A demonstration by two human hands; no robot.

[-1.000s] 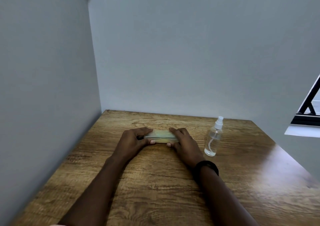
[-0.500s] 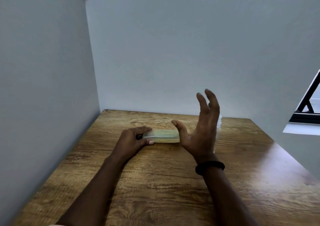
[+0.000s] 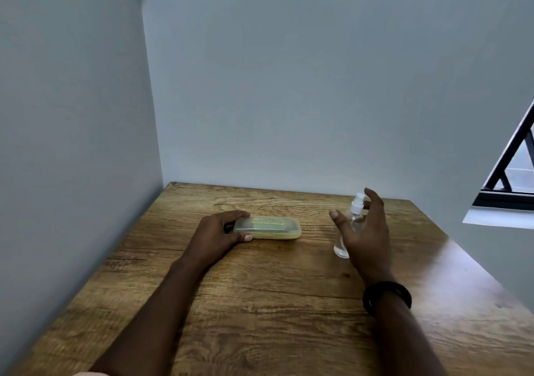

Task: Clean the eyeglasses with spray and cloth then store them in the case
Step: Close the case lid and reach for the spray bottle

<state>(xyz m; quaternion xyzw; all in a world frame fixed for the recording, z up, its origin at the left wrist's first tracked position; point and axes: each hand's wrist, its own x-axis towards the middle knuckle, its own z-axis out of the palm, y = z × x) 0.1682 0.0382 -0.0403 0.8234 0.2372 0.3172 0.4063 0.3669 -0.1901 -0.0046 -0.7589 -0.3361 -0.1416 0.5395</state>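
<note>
The left thumb (image 3: 245,237) and curled fingers pinch the left end of the closed, yellowish translucent case (image 3: 271,227), which lies flat across the middle of the tabletop (image 3: 274,303), nearer its far edge than its near one. So the left hand (image 3: 219,232) holds the case down. The right hand (image 3: 364,231) is spread wide, thumb (image 3: 336,215) on one side and fingers on the other side of the upright spray bottle (image 3: 341,247), which stands toward the right edge, well apart from the case. Nothing is clasped, and whether skin touches the bottle cannot be told. A dark band (image 3: 387,296) circles that wrist. No eyeglasses or cloth show; they are likely inside the case. This looks like an early step, fetching the spray. Next the fingers must wrap the bottle's body, and the case needs opening.
</note>
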